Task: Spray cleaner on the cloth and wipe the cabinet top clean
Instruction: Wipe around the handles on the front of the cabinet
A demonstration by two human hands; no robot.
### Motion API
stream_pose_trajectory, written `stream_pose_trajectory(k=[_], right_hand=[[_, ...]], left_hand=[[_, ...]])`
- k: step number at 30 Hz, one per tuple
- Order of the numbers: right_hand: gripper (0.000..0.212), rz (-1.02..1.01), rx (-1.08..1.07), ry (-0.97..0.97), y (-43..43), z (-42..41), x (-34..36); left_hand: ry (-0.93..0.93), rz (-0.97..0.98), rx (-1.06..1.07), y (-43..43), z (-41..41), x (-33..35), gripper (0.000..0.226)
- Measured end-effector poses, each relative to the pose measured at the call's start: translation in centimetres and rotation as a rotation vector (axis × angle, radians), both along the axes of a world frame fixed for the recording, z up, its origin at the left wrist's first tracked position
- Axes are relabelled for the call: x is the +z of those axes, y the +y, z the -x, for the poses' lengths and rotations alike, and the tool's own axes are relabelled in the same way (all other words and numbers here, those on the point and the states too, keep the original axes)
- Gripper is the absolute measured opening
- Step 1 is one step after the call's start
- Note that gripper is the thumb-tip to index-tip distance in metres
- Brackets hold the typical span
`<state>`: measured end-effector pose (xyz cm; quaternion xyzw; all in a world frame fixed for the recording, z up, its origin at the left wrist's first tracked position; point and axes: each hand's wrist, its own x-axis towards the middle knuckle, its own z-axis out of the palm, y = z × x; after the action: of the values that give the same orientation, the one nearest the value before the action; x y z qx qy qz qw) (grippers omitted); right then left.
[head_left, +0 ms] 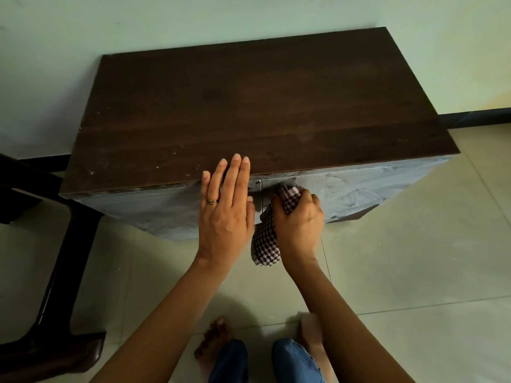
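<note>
Right hand [300, 217] closed around bunched checked cloth [266, 241], pressing it to the cabinet front just under the top's near edge; loose end hangs. Left hand [225, 205] open, flat, fingers over the edge of the cabinet top [249, 106], likely for bracing. No sprayer visible.

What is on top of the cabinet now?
Only the fingers of the left hand lie on the cabinet top, at its front edge. The right hand presses the cloth on the front face, below the top.
</note>
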<state>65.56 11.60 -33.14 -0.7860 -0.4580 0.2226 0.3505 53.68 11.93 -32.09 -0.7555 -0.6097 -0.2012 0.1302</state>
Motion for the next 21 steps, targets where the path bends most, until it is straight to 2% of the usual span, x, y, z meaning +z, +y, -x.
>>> stream_pose_trajectory(k=[9, 12, 17, 21], right_hand=[[0.031, -0.201, 0.007, 0.188, -1.2, -0.5, -4.3], [0.031, -0.252, 0.018, 0.178, -1.1, -0.8, -5.3], [0.032, -0.263, 0.011, 0.159, -1.0, -0.5, -6.1], [0.036, -0.187, -0.012, 0.174, -0.4, 0.0, -6.0]], left_hand=[[0.019, -0.021, 0.001, 0.1, 0.1, -0.3, 0.056], [0.023, -0.038, -0.003, 0.2, 0.2, -0.5, 0.057], [0.058, -0.056, -0.021, 0.4, 0.7, -0.7, 0.057], [0.079, -0.066, -0.033, 0.4, 0.9, -0.8, 0.057]])
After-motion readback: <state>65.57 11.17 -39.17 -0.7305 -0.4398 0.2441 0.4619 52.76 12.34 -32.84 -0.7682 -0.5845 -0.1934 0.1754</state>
